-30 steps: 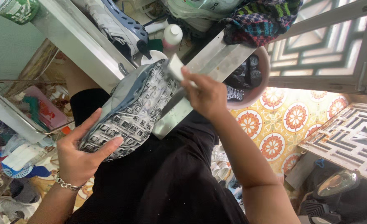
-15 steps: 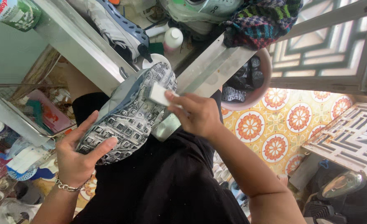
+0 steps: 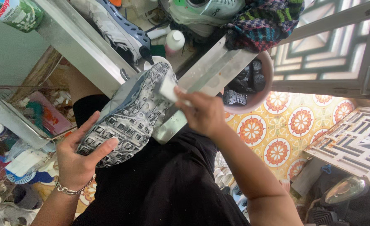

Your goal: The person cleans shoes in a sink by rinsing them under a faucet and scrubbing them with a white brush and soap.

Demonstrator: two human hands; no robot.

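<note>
We hold a grey sports shoe with a bumpy grey-and-white sole (image 3: 128, 115) upside down over our lap, sole up. Our left hand (image 3: 78, 157) grips the heel end: thumb on one side, fingers curled tight on the sole's edge. A silver chain bracelet (image 3: 68, 189) sits on that wrist.

Our right hand (image 3: 204, 113) pinches a small white block sponge (image 3: 167, 88) w/ its fingertips. The sponge touches the toe end of the sole, near the top.

Lots of stuff is packed close around the shoe. A shiny metal table edge (image 3: 80, 46) runs just behind the toe, and a 2nd metal strip (image 3: 206, 71) runs right under our right hand, so there's little room there. On the table lies another white and blue sports shoe (image 3: 118, 29), a small white bottle w/ a pink band (image 3: 174, 41), a pale green and white shoe (image 3: 206, 10), and a knitted cloth in many colours (image 3: 262, 19). A green bottle (image 3: 15, 12) sits at the top left corner.

Just beside our right hand is a pink round bowl (image 3: 264, 90) w/ dark shoe parts inside. At the left is a wire rack (image 3: 22, 121) full of small things. Below right we see orange flower floor tiles (image 3: 293, 125) & a white patterned metal gate (image 3: 352, 142). Our black clothes (image 3: 172, 184) fill the middle.
</note>
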